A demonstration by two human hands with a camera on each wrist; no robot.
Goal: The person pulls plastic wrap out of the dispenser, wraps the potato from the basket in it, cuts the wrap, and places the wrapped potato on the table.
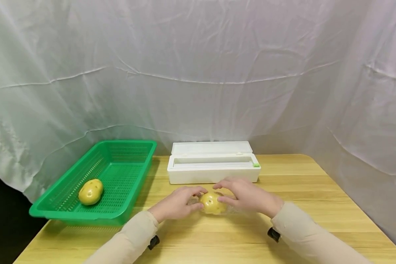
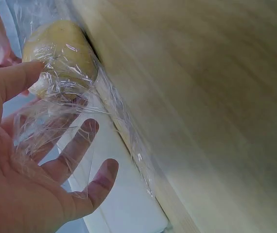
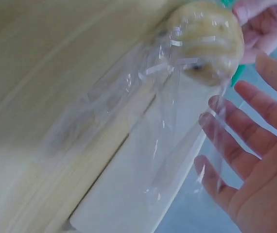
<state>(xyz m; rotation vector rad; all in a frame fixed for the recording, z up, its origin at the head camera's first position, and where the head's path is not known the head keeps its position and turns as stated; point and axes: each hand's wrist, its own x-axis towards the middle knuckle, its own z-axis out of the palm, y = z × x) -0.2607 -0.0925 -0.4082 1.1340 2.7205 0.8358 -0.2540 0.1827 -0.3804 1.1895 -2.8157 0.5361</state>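
A pale wooden counter [image 1: 303, 183] stands before a grey-white cloth curtain [image 1: 198, 102]. On its left sits a green rectangular plastic basket [image 1: 79, 215], with an oval yellow potato [image 1: 90, 191] in its left part, toward the front. Right of that, at the back, lies a long white box [image 1: 214, 178], its lid behind. Before the box, a round yellow potato [image 1: 212, 203] in clear plastic film [image 3: 114, 97] lies between left grip [image 1: 178, 203] and right grip [image 1: 244, 194].
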